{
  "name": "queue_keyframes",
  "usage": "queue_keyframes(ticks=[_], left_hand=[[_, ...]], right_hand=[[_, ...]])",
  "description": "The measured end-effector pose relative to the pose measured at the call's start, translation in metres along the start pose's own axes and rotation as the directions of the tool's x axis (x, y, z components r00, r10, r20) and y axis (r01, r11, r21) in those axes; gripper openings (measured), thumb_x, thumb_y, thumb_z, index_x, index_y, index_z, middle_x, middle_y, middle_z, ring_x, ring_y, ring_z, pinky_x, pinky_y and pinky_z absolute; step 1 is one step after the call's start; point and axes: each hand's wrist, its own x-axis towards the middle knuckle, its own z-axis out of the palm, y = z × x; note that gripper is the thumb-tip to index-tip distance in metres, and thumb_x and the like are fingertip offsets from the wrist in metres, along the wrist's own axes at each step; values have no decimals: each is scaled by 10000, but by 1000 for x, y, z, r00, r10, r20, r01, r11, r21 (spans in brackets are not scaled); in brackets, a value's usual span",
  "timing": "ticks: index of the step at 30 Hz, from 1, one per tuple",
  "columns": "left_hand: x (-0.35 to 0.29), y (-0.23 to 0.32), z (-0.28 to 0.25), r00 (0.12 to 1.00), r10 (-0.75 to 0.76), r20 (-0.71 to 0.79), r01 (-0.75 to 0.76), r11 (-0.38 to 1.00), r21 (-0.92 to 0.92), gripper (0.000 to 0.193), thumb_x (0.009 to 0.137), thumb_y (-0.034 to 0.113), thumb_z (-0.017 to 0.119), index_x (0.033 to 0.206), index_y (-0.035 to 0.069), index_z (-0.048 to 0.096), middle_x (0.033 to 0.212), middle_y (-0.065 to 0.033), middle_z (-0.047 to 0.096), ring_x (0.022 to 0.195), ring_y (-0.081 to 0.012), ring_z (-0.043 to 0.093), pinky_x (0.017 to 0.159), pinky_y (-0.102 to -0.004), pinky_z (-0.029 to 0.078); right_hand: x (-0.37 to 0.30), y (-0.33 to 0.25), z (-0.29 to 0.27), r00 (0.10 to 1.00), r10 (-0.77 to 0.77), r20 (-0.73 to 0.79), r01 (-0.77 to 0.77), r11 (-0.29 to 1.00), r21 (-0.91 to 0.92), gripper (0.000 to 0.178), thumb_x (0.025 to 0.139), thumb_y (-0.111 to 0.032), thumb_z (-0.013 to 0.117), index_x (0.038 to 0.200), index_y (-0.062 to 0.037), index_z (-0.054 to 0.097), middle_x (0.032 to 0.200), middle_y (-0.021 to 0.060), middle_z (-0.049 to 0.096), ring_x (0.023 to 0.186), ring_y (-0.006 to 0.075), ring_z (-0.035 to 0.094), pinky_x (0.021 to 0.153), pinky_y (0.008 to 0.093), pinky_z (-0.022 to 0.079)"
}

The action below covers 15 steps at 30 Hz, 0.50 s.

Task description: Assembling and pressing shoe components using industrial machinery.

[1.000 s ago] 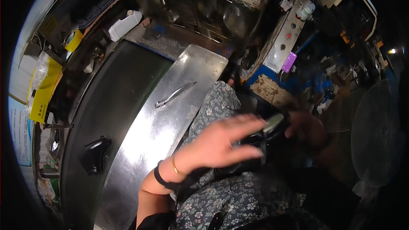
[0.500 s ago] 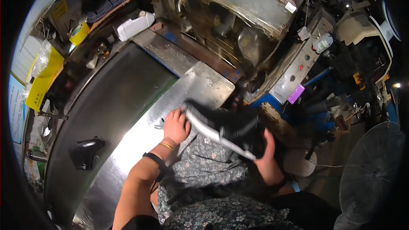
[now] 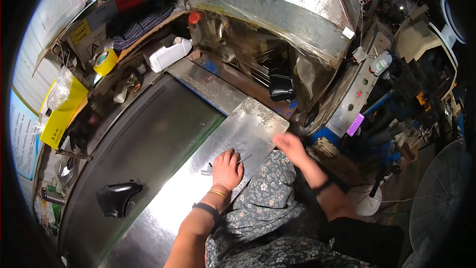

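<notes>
My left hand [image 3: 227,169] lies palm down on the bare metal plate [image 3: 168,196], its fingers reaching forward over a small metal tool [image 3: 206,169]. Thin prongs poke out to the right of the fingers; the hand hides the tool's middle, so its kind does not show. Near the plate's right corner my right hand [image 3: 292,149] is raised and smeared by motion, with no large thing in it. A glossy black shoe [image 3: 281,83] stands in the opening of the machine, beyond the plate. Another shiny black shoe piece [image 3: 118,197] rests on the dark belt [image 3: 148,129] at left.
A metal hood [image 3: 267,0] with plastic sheeting overhangs the machine. A control panel [image 3: 359,94] with buttons stands at right, a fan [image 3: 439,196] beyond it. Along the back-left ledge are a white jug [image 3: 168,54], yellow tape [image 3: 105,62] and a yellow box [image 3: 62,114].
The black shoe with a white sole has left both hands; a black shoe now shows in the machine opening. My left hand has come down onto the small tool, and my right hand has moved forward.
</notes>
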Motion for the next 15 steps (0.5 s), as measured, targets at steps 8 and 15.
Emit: queue_keyframes(ticks=[8, 15], left_hand=[[-7, 10, -13, 996, 11, -88, -23, 990, -138, 360, 816, 186, 662, 1147, 46, 638, 1304, -167, 571, 1205, -371, 519, 1024, -470, 412], [-78, 106, -104, 913, 381, 145, -224, 766, -603, 471, 841, 385, 736, 1161, 47, 668, 1175, -169, 672, 1064, -342, 645, 956, -422, 494]], right_hand=[[-174, -111, 57, 855, -475, 208, 506, 678, -533, 230, 839, -164, 704, 1043, -58, 700, 1237, 147, 630, 1230, 380, 534, 1022, 481, 438], [-175, -80, 88, 469, 27, 883, 454, 850, -267, 157, 844, -120, 636, 972, -54, 699, 1119, 133, 673, 1082, 293, 614, 931, 399, 483]])
